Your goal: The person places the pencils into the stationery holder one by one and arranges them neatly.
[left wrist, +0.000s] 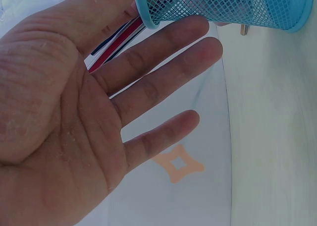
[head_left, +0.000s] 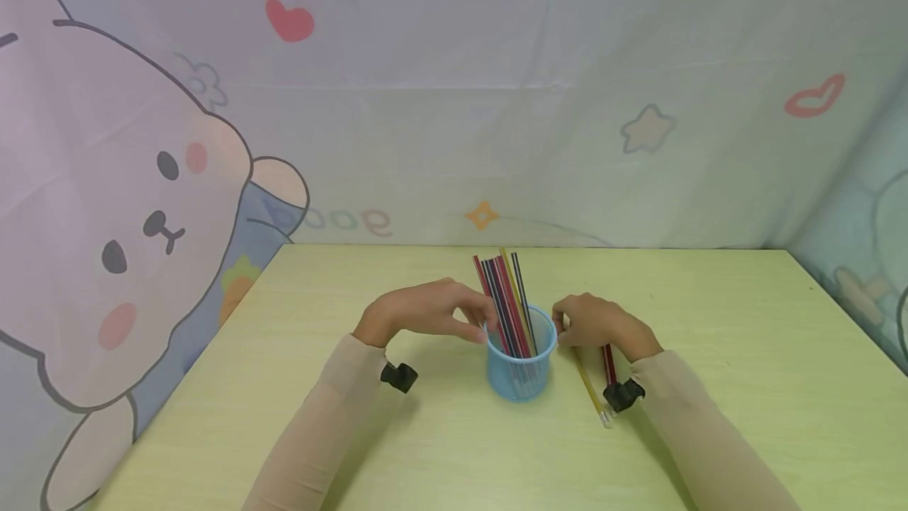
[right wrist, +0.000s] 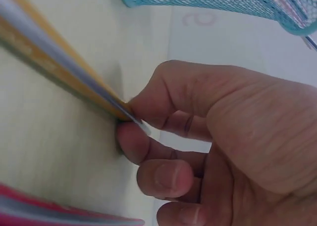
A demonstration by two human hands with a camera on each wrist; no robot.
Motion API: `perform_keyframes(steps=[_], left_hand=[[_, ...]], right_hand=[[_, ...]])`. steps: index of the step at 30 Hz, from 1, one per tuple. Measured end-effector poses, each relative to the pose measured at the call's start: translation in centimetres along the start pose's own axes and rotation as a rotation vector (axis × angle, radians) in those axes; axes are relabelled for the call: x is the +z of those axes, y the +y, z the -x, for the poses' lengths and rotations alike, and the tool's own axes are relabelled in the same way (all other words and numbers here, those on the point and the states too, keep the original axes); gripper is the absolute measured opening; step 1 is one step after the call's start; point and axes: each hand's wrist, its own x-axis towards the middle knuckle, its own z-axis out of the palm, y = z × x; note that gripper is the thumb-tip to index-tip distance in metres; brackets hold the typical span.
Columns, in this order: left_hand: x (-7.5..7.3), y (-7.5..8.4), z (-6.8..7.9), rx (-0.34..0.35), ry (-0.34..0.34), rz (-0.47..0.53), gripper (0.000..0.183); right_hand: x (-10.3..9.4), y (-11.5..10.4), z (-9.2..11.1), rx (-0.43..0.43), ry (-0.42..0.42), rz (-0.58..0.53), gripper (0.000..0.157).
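A light blue mesh pen cup (head_left: pixel 518 382) stands upright on the table, holding several striped pencils (head_left: pixel 507 302) in red, black and yellow that lean left and back. At the cup's left rim, my left hand (head_left: pixel 443 310) pinches the edge with thumb and index finger; the other fingers (left wrist: pixel 168 89) stretch out along the cup's side. Just right of the cup, my right hand (head_left: pixel 597 323) pinches the far end of a yellow pencil (right wrist: pixel 64 62) between thumb and index finger. Its eraser end points toward me, close over the table. A red striped pencil (head_left: pixel 608 365) lies partly under the right wrist.
The pale yellow table (head_left: pixel 745 385) reaches back to a printed cloth (head_left: pixel 454 140) with hearts, a star and a cartoon bear. Black wrist cameras (head_left: pixel 400 377) sit under both wrists, the right one close above the loose pencils.
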Motion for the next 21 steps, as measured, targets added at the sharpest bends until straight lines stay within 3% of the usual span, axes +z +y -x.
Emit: perform_keyframes(steps=[5, 10, 15, 21], left_hand=[[0.0, 0.0, 0.0, -0.003, 0.000, 0.002, 0.013], [0.0, 0.2, -0.1, 0.004, 0.000, 0.004, 0.011], [-0.1, 0.3, -0.1, 0.013, 0.000, 0.010, 0.012], [-0.1, 0.3, 0.1, 0.001, 0.000, 0.007, 0.013]], right_hand=[[0.3, -0.1, -0.3, -0.035, 0.014, -0.021, 0.007], [-0.2, 0.4, -0.3, -0.082, 0.023, -0.155, 0.007], [-2.0, 0.6, 0.3, -0.167, 0.130, -0.223, 0.009], [-4.3, -0.5, 1.6, -0.179, 0.281, -0.246, 0.017]])
